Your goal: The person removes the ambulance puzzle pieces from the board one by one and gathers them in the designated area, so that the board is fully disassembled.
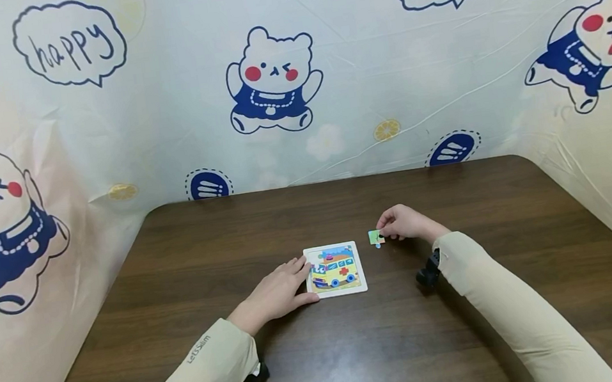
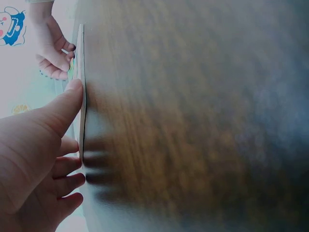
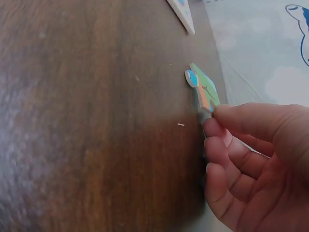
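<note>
A white-framed jigsaw puzzle (image 1: 342, 271) lies flat on the table, its picture a yellow ambulance with blue wheels and a red cross. Part of its upper left shows white. My left hand (image 1: 275, 293) rests at the puzzle's left side, fingers fairly straight, with thumb and fingertips touching the frame's edge. Just right of the puzzle, my right hand (image 1: 406, 223) pinches a green puzzle piece (image 3: 205, 88) between thumb and index finger. The piece has an orange edge and a blue tab. Its far side points toward the frame, with a gap between them.
The brown wooden table (image 1: 176, 260) extends around both hands. A printed curtain (image 1: 350, 82) with cartoon bears hangs along its back and sides. A tiny white scrap (image 3: 181, 124) lies on the wood near the right hand. Dark wrist cameras sit under both sleeves.
</note>
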Demonstrator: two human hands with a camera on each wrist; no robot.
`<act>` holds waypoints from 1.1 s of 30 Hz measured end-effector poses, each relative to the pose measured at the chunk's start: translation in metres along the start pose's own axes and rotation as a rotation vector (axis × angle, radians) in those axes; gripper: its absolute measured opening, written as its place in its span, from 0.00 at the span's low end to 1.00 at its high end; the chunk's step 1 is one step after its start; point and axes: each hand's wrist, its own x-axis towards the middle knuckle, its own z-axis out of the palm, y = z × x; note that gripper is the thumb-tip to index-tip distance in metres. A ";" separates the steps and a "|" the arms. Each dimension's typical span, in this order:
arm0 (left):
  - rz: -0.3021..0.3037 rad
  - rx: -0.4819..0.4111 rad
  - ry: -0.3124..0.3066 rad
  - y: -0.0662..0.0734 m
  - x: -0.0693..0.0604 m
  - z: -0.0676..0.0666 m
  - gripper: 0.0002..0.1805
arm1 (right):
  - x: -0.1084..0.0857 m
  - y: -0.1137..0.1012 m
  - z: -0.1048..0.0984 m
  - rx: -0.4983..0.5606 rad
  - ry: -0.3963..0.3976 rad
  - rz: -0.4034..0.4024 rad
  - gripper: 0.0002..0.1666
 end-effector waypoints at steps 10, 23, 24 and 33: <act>0.002 -0.011 -0.005 0.000 0.000 0.000 0.41 | -0.002 -0.001 0.000 -0.029 -0.004 0.021 0.06; -0.001 0.002 -0.006 0.001 0.001 0.000 0.41 | -0.003 -0.005 0.000 -0.041 0.013 0.003 0.05; -0.002 0.001 -0.006 0.001 0.001 -0.001 0.41 | -0.003 -0.007 0.000 -0.041 0.018 -0.003 0.06; -0.013 0.003 -0.018 0.001 0.002 0.000 0.41 | 0.003 -0.035 0.007 -0.066 0.050 -0.125 0.11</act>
